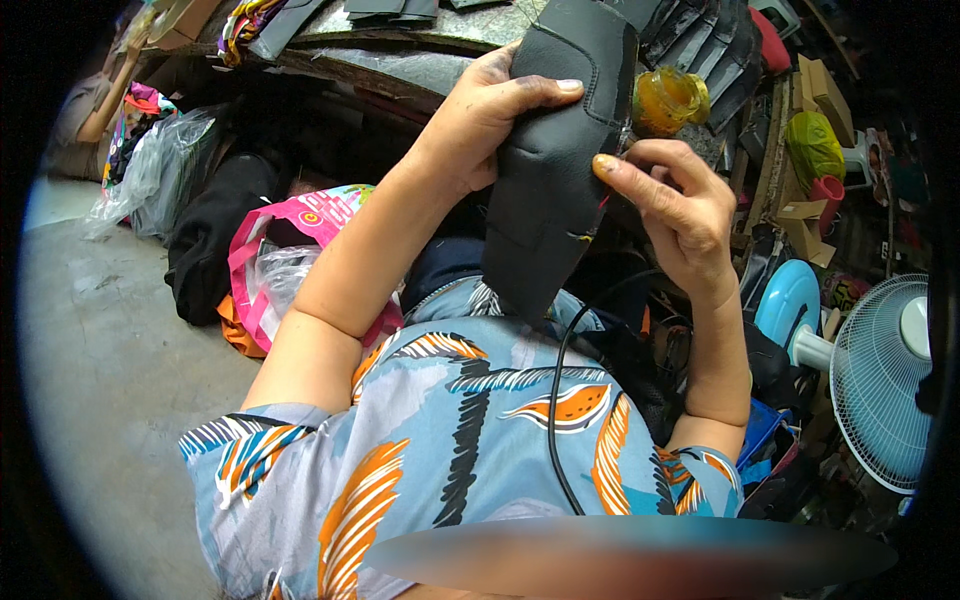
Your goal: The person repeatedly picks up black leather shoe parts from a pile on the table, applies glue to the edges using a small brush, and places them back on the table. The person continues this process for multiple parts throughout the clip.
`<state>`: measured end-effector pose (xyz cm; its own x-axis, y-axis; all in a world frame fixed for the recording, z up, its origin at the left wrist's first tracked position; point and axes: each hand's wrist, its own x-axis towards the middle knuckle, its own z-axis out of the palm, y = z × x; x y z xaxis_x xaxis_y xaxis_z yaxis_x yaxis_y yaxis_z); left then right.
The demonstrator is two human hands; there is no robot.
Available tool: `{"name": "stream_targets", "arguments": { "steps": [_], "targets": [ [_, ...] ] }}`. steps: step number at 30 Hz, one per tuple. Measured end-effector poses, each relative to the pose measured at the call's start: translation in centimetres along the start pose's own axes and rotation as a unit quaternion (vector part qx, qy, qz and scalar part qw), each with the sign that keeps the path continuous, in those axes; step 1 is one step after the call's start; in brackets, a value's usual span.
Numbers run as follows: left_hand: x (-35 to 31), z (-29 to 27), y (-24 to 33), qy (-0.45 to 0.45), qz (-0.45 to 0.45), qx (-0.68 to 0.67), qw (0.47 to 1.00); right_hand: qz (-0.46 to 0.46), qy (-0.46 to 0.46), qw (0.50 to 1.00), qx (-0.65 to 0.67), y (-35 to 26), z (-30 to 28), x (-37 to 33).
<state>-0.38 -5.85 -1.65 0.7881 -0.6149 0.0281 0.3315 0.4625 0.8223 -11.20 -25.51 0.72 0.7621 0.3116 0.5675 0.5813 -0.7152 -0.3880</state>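
Note:
A black leather-like piece [545,170] with a curved stitched seam is held up in front of my chest. My left hand [497,105] grips its left side, thumb flat on the front and the fingers mostly hidden behind. At the right edge, my right hand [675,200] has its stained thumb on the piece and its fingers curled. Whether a small tool or thread is in those fingers is hidden. Small red and yellow marks show near the lower right edge. Just behind the right hand sits a jar of yellow-amber paste [670,102].
A cluttered workbench [400,70] with black sheets lies ahead. Left are a pink bag [265,235], clear plastic bags [165,170] and a person's arm [115,95]. Right stand a blue-white fan [885,375], a yellow bag [820,148] and cardboard boxes [822,95]. A black cable [558,400] crosses my shirt.

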Motion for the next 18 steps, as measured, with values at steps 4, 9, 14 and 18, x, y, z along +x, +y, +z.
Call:
{"name": "stream_targets", "arguments": {
  "steps": [4, 9, 14, 18],
  "targets": [
    [0.0, 0.2, 0.2, -0.011, -0.008, 0.002, 1.0, 0.028, 0.045, 0.997, -0.058, 0.7, 0.0, 0.5],
    [1.0, -0.3, 0.3, 0.014, 0.006, -0.004, 1.0, -0.05, 0.041, 0.993, -0.102, 0.5, 0.3, 0.2],
    [2.0, -0.5, 0.6, 0.06, -0.009, -0.061, 0.996, -0.051, 0.026, 0.998, -0.007, -0.5, 0.2, -0.1],
    [0.9, 0.4, 1.3, -0.008, -0.083, -0.241, 0.967, 0.094, 0.104, 0.984, 0.112, -1.0, 0.8, -0.2]
  ]
}}
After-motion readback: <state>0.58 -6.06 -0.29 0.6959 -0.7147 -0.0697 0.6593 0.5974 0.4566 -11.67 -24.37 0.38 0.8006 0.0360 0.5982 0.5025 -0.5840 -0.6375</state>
